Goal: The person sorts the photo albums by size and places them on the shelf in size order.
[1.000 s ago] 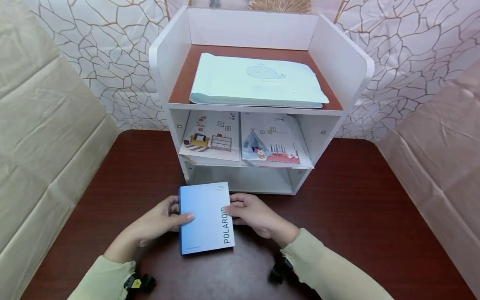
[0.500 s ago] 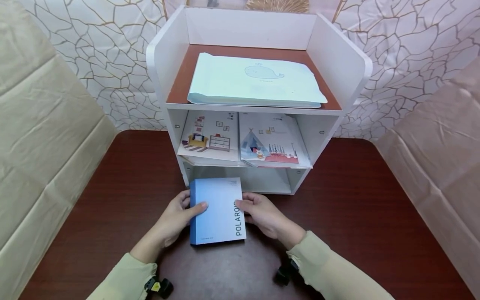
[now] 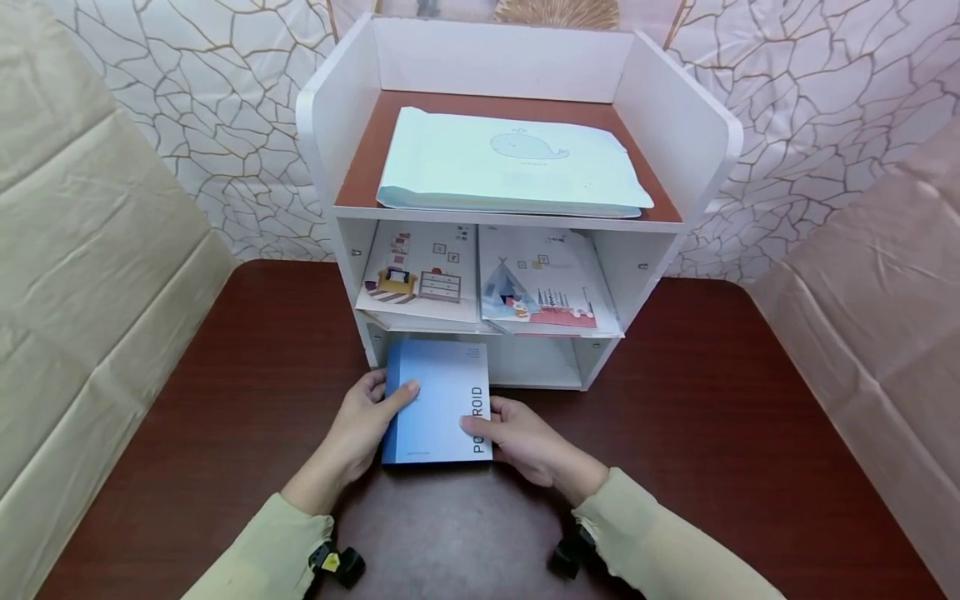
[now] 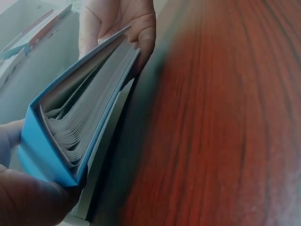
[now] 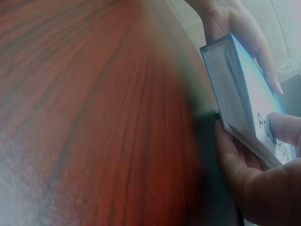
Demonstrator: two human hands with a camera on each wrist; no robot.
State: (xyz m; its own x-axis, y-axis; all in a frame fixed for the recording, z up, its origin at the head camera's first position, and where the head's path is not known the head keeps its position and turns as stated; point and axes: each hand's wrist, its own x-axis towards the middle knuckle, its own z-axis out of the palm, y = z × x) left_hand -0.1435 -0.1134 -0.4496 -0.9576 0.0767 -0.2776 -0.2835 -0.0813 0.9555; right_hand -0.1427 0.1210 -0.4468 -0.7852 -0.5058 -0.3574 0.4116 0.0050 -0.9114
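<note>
A blue photo album [image 3: 441, 408] with "POLAROID" on its cover is held level in front of the bottom compartment [image 3: 536, 362] of a white shelf. Its far edge overlaps the compartment's opening in the head view. My left hand [image 3: 363, 421] grips the spine side, thumb on the cover and fingers underneath. On the opposite side, my right hand [image 3: 528, 437] pinches the album, its thumb lying over part of the lettering. In the left wrist view the album's pages [image 4: 84, 122] fan slightly between the covers.
The white shelf [image 3: 345, 242] stands on a dark red wooden table [image 3: 750, 450]. Its middle level holds two stacks of illustrated booklets [image 3: 420, 275]. On the top lies a pale package [image 3: 517, 167] with a whale drawing. Beige cloth [image 3: 90, 292] flanks the table.
Both hands have carried the photo album forward and slightly right, toward the bottom compartment. The right hand's grip now sits nearer the album's front end.
</note>
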